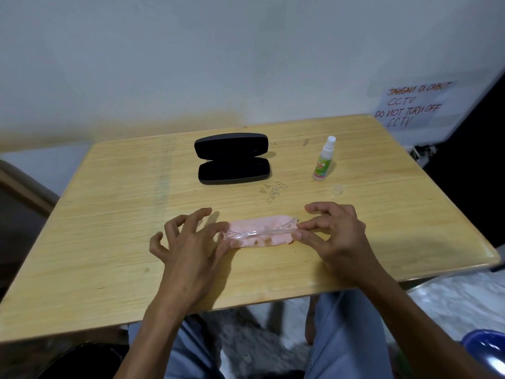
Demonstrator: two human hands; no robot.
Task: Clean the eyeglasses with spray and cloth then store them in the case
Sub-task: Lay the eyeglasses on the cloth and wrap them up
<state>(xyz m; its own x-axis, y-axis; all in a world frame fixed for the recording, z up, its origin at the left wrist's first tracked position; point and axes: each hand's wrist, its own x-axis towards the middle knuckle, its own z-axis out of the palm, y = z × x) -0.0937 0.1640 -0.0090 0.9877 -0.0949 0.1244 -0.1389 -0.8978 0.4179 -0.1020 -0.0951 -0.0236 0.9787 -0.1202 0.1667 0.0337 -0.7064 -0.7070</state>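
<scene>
Fingers of the left hand [191,242] are spread and curled, the thumb and forefinger pinching the left end of the clear-framed eyeglasses [259,232], while the other fingers hang free above the wooden table [109,214]. These eyeglasses lie folded across a pink cloth [262,233], which is spread flat near the front middle of the tabletop and shows some brownish marks along its near edge. Farther back, a little left of the table's centre, a black eyeglass case [232,159] sits wide open, its lid tipped toward the wall and its dark lining showing, well apart from the cloth. Faint pen scribbles mark the wood between case and cloth. On the right side the right hand [336,236] pinches the other end of the frame between thumb and forefinger, remaining fingers arched and loose. Beyond it, to the far right, a small spray bottle [323,160] with a white nozzle and green label stands upright, and a clear cap [338,189] rests on the table just nearer than the bottle. On the wall at far right hangs a handwritten paper sign [410,105].
</scene>
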